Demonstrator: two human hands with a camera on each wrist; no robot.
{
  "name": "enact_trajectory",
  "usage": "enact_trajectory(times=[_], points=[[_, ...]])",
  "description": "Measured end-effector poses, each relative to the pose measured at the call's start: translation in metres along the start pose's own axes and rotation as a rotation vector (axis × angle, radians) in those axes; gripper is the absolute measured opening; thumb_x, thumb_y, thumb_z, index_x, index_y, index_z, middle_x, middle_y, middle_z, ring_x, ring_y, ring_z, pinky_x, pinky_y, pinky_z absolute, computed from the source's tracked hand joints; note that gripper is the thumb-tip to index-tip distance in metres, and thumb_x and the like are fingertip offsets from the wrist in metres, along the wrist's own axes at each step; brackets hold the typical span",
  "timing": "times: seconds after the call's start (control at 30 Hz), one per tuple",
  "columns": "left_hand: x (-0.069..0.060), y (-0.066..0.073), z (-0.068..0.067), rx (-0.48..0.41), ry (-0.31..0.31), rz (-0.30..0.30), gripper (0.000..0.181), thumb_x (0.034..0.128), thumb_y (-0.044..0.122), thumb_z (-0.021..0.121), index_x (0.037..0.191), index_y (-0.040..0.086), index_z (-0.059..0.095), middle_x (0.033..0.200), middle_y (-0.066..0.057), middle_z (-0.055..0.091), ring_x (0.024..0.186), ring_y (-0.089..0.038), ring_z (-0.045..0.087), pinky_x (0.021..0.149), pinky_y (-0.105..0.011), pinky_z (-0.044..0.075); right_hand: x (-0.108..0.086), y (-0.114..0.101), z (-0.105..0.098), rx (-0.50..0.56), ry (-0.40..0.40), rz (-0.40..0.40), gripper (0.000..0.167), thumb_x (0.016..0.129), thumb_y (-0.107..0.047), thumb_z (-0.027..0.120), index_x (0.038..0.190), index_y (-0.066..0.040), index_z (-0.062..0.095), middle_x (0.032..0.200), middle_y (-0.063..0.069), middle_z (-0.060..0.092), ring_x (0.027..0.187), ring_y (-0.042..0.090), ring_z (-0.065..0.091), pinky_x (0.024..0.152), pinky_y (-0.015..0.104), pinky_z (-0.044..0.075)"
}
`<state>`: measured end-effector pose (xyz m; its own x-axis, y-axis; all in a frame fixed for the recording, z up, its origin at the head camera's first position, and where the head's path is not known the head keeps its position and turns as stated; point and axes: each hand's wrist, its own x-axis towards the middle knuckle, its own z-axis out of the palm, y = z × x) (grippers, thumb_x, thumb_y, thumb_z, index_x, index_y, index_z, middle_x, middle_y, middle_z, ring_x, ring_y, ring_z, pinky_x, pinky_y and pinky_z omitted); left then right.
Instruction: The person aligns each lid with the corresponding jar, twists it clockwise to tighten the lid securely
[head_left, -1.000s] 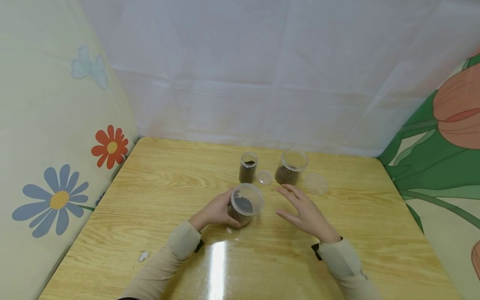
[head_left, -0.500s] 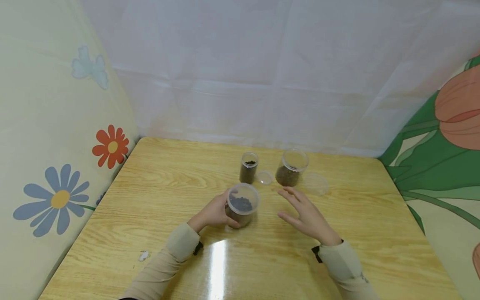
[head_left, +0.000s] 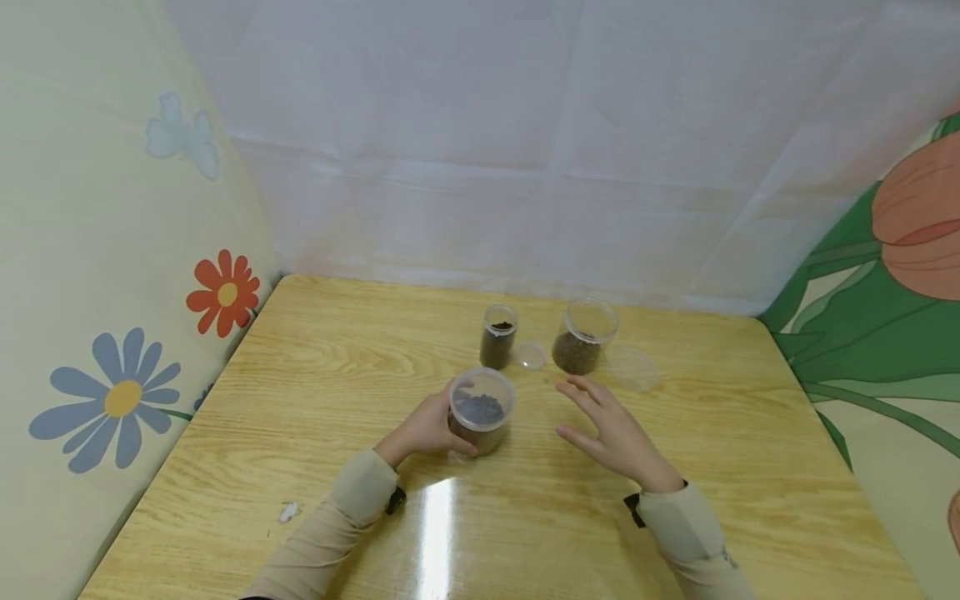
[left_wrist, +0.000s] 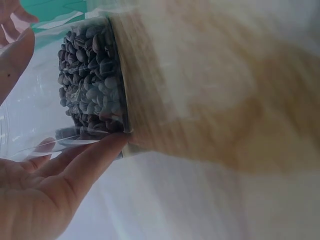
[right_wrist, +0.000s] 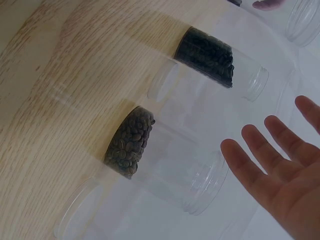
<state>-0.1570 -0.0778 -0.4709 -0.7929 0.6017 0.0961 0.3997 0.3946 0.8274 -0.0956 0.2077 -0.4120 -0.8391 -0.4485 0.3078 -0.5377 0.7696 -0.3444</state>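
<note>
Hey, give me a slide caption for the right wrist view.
Empty right hand near a wide uncapped jar of beans and a narrow jar, two clear lids on the table.

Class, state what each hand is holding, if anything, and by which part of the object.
The left hand grips the nearest clear jar by its side; the right hand holds nothing.

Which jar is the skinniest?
The narrow jar at the back left, beside the small clear lid. The front jar in the left hand and the back-right jar are both wider.
</note>
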Motion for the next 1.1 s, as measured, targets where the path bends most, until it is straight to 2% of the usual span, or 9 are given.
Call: enact_trajectory(times=[0.23, 0.53, 0.77, 1.1], points=[[0.000, 0.000, 0.000, -0.029, 0.008, -0.009, 0.097, 0.0545, 0.013, 0.088, 0.135, 0.001, 0.034, 0.127, -0.019, 0.049, 0.118, -0.034, 0.044, 0.101, -0.050, 0.030, 0.000, 0.000, 0.000, -0.002, 0.007, -0.012, 0.060, 0.080, -0.021, 0.070, 0.132, -0.005, 0.045, 0.129, 0.023, 0.044, 0.114, 0.038, 0.045, 0.084, 0.053, 0.044], [-0.001, -0.001, 0.000, -0.059, 0.017, -0.026, 0.101, 0.0550, 0.016, 0.088, 0.138, 0.006, 0.031, 0.128, -0.014, 0.049, 0.119, -0.030, 0.044, 0.101, -0.049, 0.030, -0.001, 0.000, 0.000, 0.004, 0.005, -0.003, 0.060, 0.081, -0.021, 0.069, 0.133, -0.005, 0.044, 0.130, 0.022, 0.044, 0.115, 0.039, 0.044, 0.085, 0.053, 0.044], [-0.002, -0.003, -0.005, -0.046, 0.077, -0.069, 0.100, 0.0539, 0.022, 0.088, 0.136, 0.008, 0.033, 0.127, -0.015, 0.050, 0.116, -0.030, 0.046, 0.099, -0.050, 0.032, -0.002, 0.001, 0.001, 0.009, 0.007, 0.003, 0.059, 0.081, -0.022, 0.069, 0.132, -0.005, 0.045, 0.130, 0.023, 0.044, 0.115, 0.040, 0.044, 0.085, 0.054, 0.043], [-0.005, -0.005, -0.017, -0.060, 0.150, -0.105, 0.099, 0.0516, 0.019, 0.089, 0.135, 0.006, 0.037, 0.126, -0.015, 0.051, 0.115, -0.031, 0.047, 0.096, -0.050, 0.036, -0.004, 0.003, 0.001, 0.021, 0.007, 0.002, 0.058, 0.083, -0.022, 0.067, 0.133, -0.006, 0.043, 0.131, 0.023, 0.043, 0.116, 0.040, 0.043, 0.086, 0.056, 0.042]])
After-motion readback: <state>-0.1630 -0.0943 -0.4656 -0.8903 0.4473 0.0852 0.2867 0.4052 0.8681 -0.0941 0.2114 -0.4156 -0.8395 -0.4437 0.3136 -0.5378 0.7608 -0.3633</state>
